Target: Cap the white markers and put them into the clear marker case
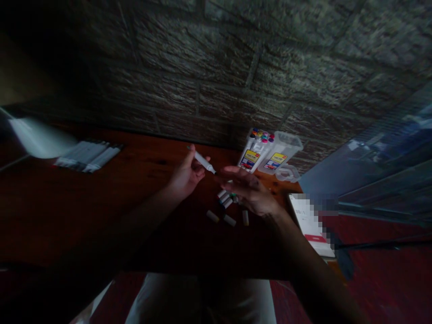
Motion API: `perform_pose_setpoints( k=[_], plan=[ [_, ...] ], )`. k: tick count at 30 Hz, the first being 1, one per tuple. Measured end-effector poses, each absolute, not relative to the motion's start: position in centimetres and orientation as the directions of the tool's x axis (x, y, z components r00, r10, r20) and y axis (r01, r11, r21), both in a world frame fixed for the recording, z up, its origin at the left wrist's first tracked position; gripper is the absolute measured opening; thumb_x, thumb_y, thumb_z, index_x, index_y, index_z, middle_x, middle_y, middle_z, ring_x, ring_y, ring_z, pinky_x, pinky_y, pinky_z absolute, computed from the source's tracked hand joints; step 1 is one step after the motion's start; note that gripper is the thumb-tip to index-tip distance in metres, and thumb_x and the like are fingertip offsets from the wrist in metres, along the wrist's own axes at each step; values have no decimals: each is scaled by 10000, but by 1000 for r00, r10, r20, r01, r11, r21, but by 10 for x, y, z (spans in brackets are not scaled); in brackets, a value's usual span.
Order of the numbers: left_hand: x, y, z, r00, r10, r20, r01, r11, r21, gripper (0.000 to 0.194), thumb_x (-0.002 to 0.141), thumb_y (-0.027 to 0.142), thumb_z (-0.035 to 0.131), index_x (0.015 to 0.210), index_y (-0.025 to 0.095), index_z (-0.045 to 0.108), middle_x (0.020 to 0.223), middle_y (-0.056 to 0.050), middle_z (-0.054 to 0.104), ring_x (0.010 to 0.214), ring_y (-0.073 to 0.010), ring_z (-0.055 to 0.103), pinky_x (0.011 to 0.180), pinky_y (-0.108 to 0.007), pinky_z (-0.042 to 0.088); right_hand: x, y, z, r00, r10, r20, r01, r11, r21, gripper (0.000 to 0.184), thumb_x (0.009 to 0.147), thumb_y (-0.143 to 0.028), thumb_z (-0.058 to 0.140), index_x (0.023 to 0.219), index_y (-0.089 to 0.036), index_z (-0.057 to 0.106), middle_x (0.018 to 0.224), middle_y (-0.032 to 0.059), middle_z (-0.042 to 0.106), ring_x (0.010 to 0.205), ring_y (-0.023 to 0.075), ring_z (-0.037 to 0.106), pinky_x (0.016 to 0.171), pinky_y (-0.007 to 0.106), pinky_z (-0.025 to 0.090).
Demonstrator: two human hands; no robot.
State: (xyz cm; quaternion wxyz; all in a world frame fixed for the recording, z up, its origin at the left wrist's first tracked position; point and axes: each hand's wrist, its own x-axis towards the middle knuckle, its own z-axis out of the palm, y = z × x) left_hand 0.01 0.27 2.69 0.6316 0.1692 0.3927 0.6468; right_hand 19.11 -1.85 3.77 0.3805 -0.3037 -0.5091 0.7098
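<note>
My left hand (191, 176) is closed round a white marker (204, 162), which slants down to the right. The marker's dark tip is at its lower end, close to the fingers of my right hand (251, 189). Those fingers are stretched out and spread, with no object visible in them; whether they touch the tip I cannot tell. Under and in front of my right hand, several short white marker caps (230, 220) lie loose on the dark wooden table (148, 166). Some of the caps are partly hidden by the hand.
A row of white markers (89, 155) lies at left beside a blurred pale lamp-like object (40, 137). Against the brick wall (216, 90) stand a box of colour-ended markers (251, 150) and a clear plastic container (281, 150). A white box (312, 225) is at right.
</note>
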Motion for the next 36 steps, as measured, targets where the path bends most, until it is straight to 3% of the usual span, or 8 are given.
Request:
perform_pose_setpoints(
  k=[4, 10, 20, 29, 36],
  plan=[
    [0, 3, 27, -148, 950, -275, -688, 101, 719, 375, 720, 529, 730, 791, 183, 605, 715, -14, 660, 579, -92, 588, 567, -214, 466, 191, -18, 32, -598, 796, -93, -190, -253, -949, 390, 688, -187, 795, 1046, -222, 645, 1014, 42, 728, 967, 189, 696, 790, 302, 576],
    [2, 1, 26, -140, 975, -174, -654, 41, 755, 376, 755, 536, 698, 825, 175, 616, 739, -24, 666, 602, -101, 615, 542, -209, 460, 190, -18, 32, -568, 812, -137, -57, -205, -977, 512, 692, -249, 808, 1159, -218, 599, 973, 45, 728, 775, 158, 711, 473, 175, 520],
    [5, -2, 21, -61, 998, 10, -618, -46, 785, 382, 768, 501, 700, 906, 158, 605, 782, -33, 693, 560, -85, 593, 500, -198, 435, 188, -20, 31, -554, 824, -119, -37, -167, -985, 479, 678, -271, 817, 1117, -212, 636, 916, 34, 737, 770, 146, 703, 564, 204, 551],
    [11, -10, 22, 30, 985, 168, -347, -147, 926, 365, 768, 491, 693, 855, 155, 580, 733, -37, 701, 511, -73, 537, 511, -206, 409, 186, -19, 29, -563, 824, -63, -28, -95, -995, 388, 740, -311, 768, 1102, -215, 665, 983, 42, 728, 766, 125, 684, 561, 190, 547],
    [11, -12, 25, 9, 987, 162, -262, -154, 953, 343, 768, 493, 684, 771, 161, 597, 685, -34, 689, 459, -57, 441, 464, -209, 323, 184, -21, 27, -557, 829, -41, 27, -32, -999, 341, 746, -332, 755, 1060, -212, 698, 951, 42, 719, 724, 120, 662, 535, 199, 544]
  ],
)
